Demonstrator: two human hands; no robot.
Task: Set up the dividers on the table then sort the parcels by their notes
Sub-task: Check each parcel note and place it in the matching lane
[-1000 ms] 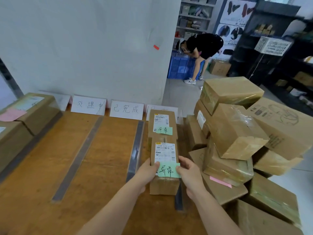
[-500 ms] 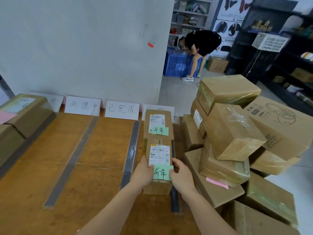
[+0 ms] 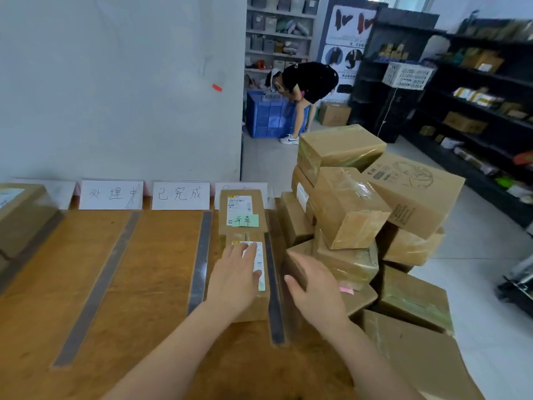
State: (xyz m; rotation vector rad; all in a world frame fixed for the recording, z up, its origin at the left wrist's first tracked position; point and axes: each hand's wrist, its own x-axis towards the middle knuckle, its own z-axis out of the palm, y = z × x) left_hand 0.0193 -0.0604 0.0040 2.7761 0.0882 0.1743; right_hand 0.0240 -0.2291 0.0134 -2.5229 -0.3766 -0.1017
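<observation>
Released from its two-sided grip, the near parcel (image 3: 260,308) lies between two dividers (image 3: 202,255) on the tabletop (image 3: 150,284); left hand (image 3: 235,280) rests flat on it; right hand (image 3: 314,293), fingers loose, hovers beside the pile (image 3: 346,209).

Long grey flat divider strips (image 3: 95,287) lay lengthwise on the brown wooden table (image 3: 155,284), splitting it into lanes. Between the two rightmost strips, two oblong brown cardboard parcels lay end to end. The far parcel (image 3: 240,203) bore a white shipping label and a green handwritten sticky note (image 3: 245,220). The near parcel (image 3: 253,308) lay flat, its label mostly hidden under the left hand (image 3: 233,281). At the table's right side, a loose pile of taped brown cardboard parcels (image 3: 349,209) leaned at mixed angles, one carrying a pink note (image 3: 346,290).
</observation>
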